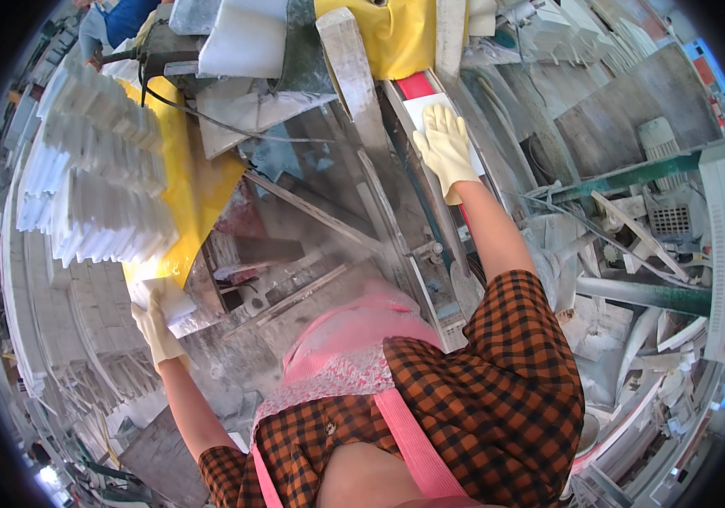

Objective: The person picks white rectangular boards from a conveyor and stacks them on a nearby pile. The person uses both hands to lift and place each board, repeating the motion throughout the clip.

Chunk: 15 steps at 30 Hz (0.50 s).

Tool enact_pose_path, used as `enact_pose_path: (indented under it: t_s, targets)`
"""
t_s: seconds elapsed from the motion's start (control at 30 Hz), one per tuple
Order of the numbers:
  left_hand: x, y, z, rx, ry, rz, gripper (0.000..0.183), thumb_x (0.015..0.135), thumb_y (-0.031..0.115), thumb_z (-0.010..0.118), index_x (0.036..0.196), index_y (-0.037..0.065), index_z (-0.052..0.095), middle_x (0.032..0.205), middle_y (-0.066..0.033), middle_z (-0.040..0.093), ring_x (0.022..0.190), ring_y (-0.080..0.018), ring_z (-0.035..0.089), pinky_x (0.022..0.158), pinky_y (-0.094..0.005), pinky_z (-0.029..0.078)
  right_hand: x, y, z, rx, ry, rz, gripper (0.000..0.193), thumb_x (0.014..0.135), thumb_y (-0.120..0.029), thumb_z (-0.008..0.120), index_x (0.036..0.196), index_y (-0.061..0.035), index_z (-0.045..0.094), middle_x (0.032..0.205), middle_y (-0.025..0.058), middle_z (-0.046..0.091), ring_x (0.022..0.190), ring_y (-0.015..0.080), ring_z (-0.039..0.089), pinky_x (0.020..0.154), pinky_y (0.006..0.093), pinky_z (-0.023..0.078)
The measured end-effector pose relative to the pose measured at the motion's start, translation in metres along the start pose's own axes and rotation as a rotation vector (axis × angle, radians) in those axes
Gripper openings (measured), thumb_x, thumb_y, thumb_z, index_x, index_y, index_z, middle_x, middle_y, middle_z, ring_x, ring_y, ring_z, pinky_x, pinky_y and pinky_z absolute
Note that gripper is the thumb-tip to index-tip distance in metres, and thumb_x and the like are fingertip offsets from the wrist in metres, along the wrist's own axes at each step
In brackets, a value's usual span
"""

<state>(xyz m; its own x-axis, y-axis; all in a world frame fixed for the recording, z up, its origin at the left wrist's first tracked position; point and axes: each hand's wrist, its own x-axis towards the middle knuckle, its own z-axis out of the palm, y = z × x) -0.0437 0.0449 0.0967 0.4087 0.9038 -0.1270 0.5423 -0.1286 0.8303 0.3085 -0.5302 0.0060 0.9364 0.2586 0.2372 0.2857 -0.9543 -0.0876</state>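
Likely a feeding step: the right hand (pixel 444 146) lies wide and flat on a white slab (pixel 417 109), upper centre; the left hand (pixel 157 332), mid-left, apparently grips a pale block (pixel 175 302). Next calls for steady guiding.

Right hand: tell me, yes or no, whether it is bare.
No, the right hand wears a cream glove and lies on a white slab.
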Motion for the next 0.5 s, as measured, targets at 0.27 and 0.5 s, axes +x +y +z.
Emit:
enact_pose_path:
  t_s: [0.27, 0.5]
  targets:
    - [-0.034, 0.03, 0.003, -0.097, -0.103, 0.038, 0.075, 0.089, 0.033, 0.072, 0.147, -0.004, 0.042, 0.136, -0.0193, 0.056, 0.121, -0.0276, 0.058, 0.103, -0.0384, 0.048, -0.08, 0.014, -0.03, -0.012, -0.086, -0.042, 0.064, 0.105, -0.04, 0.043, 0.158, -0.0062, 0.034, 0.164, 0.0174, 0.034, 0.153, 0.03, 0.028, 0.127, 0.0462, 0.016]
    - [-0.035, 0.031, 0.003, -0.016, -0.04, 0.104, 0.07, 0.089, 0.033, 0.071, 0.143, -0.003, 0.045, 0.129, -0.0188, 0.059, 0.114, -0.0273, 0.061, 0.097, -0.0385, 0.05, -0.098, 0.039, -0.082, 0.447, -0.251, -0.089, 0.062, 0.099, -0.023, 0.054, 0.155, -0.0026, 0.037, 0.163, 0.0209, 0.033, 0.151, 0.0343, 0.031, 0.124, 0.0416, 0.026]
